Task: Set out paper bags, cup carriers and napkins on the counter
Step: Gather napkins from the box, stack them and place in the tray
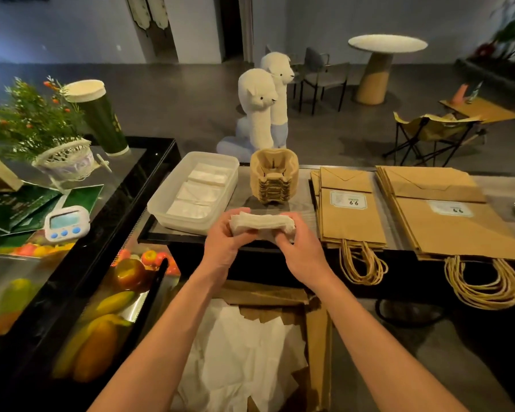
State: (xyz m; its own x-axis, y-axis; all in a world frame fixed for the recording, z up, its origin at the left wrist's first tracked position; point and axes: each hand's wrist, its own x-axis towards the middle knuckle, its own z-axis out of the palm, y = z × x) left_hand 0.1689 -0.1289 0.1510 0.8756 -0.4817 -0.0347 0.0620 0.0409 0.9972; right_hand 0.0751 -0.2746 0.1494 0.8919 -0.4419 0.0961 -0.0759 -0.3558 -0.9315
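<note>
A wad of white napkins [260, 223] is held over the counter's front edge, gripped at its left end by my left hand [225, 242] and at its right end by my right hand [299, 248]. Just behind and to the left stands a white plastic tub [161, 203] with several folded napkins lying in it. A stack of brown pulp cup carriers [274, 179] stands behind the wad. Two piles of flat brown paper bags lie on the counter to the right, a smaller pile [351, 215] and a larger one [455, 221], with their cord handles hanging over the edge.
Below my arms is an open cardboard box [315, 328] with crumpled white paper in it. A glass display case [81, 278] of fruit stands at left, with a timer [66, 223], a plant and a green cup [101, 120] on top. Two plush alpacas [262, 111] stand behind the counter.
</note>
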